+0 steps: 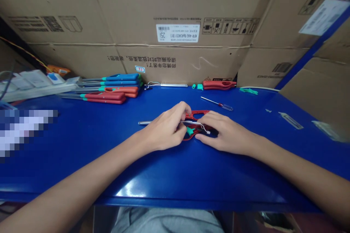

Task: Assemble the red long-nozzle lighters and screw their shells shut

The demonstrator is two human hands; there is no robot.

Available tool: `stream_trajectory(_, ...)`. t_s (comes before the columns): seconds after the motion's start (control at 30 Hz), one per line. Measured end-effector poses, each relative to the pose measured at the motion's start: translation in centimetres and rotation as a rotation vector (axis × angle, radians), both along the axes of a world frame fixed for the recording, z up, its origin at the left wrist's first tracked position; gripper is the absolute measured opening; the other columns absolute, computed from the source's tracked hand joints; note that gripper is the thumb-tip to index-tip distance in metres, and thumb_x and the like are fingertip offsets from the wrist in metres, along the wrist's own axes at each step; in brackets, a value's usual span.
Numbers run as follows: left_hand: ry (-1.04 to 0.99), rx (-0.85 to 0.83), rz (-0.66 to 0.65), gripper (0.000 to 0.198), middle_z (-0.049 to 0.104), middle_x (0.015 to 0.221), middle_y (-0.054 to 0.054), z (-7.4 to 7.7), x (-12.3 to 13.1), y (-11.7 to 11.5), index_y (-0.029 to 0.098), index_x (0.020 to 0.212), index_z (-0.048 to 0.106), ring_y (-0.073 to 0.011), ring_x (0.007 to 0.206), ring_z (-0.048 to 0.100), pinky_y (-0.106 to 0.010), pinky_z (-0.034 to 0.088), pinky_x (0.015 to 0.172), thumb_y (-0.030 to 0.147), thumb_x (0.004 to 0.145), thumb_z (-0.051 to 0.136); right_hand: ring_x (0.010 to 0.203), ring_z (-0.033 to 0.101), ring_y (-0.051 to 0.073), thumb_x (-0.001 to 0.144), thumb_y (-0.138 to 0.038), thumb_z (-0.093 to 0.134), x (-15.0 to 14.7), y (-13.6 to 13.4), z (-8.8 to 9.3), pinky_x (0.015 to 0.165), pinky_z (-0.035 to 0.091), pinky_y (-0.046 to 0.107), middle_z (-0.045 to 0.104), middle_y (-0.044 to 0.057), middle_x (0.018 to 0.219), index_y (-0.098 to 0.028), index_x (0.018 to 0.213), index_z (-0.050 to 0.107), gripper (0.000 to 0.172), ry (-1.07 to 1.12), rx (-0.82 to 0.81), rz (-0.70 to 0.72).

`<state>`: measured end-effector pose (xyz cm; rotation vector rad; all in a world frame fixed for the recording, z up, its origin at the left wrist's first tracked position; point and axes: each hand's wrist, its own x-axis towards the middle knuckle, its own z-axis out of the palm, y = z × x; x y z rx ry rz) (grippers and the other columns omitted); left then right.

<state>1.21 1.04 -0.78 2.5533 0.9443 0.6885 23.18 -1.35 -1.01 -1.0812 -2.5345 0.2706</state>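
Note:
My left hand (168, 127) is closed round a thin metal tube (143, 122) that sticks out to its left. White wires (201, 125) ending in a small connector run out on the right side of that hand. Two red handle halves (201, 112) lie between my hands, one behind the other. A green piece (190, 130) rests on the nearer half. My right hand (221, 131) has its thumb and fingers apart over the right ends of the halves; a dark part beneath it is mostly hidden.
Blue, orange and red long-necked lighters (117, 89) are stacked at the back left beside a power strip (38, 85). A screwdriver (222, 106), red shells (218, 85) and another tube (174, 85) lie behind my hands. Cardboard (136, 14) stands along the blue table's (95, 160) back.

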Motion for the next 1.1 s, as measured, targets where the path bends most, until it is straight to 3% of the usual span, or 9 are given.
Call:
stream_trajectory(0.23,0.009,0.019,-0.014,0.029,0.05,0.085,0.0,-0.01,0.15,-0.09,0.021,0.103,0.038,-0.0141,0.069,0.049,-0.03,0.041,0.062,0.01,0.077,0.04,0.089,0.061,0.022,0.088,-0.028,0.061,-0.05,-0.27,0.03,0.079,0.05,0.036,0.069,0.008,0.096,-0.017,0.104,0.064,0.02,0.03,0.014,-0.004)
stream_trajectory(0.57,-0.131,0.001,0.028,0.022,0.047,0.078,0.003,-0.38,0.26,0.05,0.021,0.091,0.036,-0.0096,0.06,0.042,-0.025,0.035,0.055,0.01,0.073,0.044,0.085,0.063,0.02,0.087,-0.029,0.062,-0.11,-0.32,0.17,0.076,0.052,0.034,0.069,0.008,0.094,-0.017,0.105,0.064,0.022,0.033,0.024,0.02)
stream_trajectory(0.63,-0.147,0.012,0.001,0.026,0.049,0.082,0.002,-0.34,0.21,0.22,0.021,0.092,0.038,-0.0095,0.063,0.045,-0.024,0.038,0.056,0.009,0.071,0.048,0.082,0.063,0.02,0.086,-0.03,0.063,-0.02,-0.39,0.17,0.073,0.052,0.033,0.07,0.007,0.092,-0.017,0.108,0.064,0.026,0.044,0.048,0.001)
stream_trajectory(0.77,-0.198,0.045,-0.063,0.03,0.053,0.089,0.0,-0.24,0.05,0.43,0.019,0.101,0.043,-0.0118,0.075,0.054,-0.025,0.046,0.065,0.008,0.074,0.051,0.09,0.066,0.02,0.084,-0.031,0.065,0.14,-0.52,-0.02,0.078,0.053,0.033,0.069,0.008,0.107,-0.018,0.119,0.059,0.037,0.134,0.121,-0.042)
stream_trajectory(0.93,-0.23,0.091,-0.092,0.029,0.058,0.09,-0.001,-0.41,0.09,0.39,0.019,0.106,0.049,-0.0122,0.082,0.059,-0.025,0.051,0.074,0.007,0.08,0.052,0.088,0.067,0.02,0.088,-0.027,0.06,-0.03,-0.54,-0.15,0.08,0.054,0.033,0.072,0.006,0.098,-0.019,0.106,0.064,0.02,0.219,0.218,-0.008)
stream_trajectory(1.1,-0.247,0.128,-0.098,0.027,0.059,0.089,0.0,-0.57,0.22,0.41,0.019,0.106,0.052,-0.0109,0.079,0.061,-0.023,0.051,0.071,0.008,0.081,0.056,0.08,0.067,0.017,0.091,-0.021,0.056,-0.19,-0.52,-0.01,0.077,0.054,0.032,0.073,0.005,0.087,-0.019,0.096,0.066,0.011,0.259,0.258,0.048)
